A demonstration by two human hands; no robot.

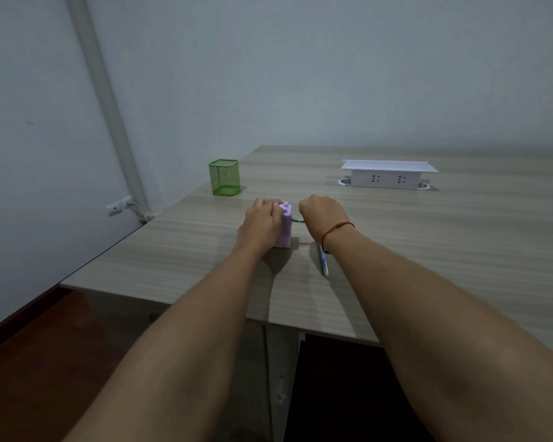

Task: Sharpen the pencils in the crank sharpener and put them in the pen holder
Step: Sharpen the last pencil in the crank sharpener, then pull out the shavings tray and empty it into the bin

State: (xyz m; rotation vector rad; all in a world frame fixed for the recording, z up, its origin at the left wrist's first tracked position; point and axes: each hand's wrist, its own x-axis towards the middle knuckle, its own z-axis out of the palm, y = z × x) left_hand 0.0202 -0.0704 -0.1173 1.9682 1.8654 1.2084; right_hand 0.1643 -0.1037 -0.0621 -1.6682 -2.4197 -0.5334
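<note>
One boxy lilac plastic crank sharpener (286, 228) is stood mid-table, clasped from its left by the left hand (261, 220), fingers curled over its top; two pencils are counted — a green pencil (298, 221) gripped in the fisted right hand (321, 212) and run into the sharpener's right side, and a blue pencil (323, 261) laid loose just beside the right wrist. One square pen holder (224, 177) of green wire mesh is set well apart at the far left edge, and one white socket box (388, 177) is placed far right. The pale wood-grain table (428, 234) is backed by plain grey-blue walls (300, 74) — a round pipe (106, 100) is fixed in the corner.
</note>
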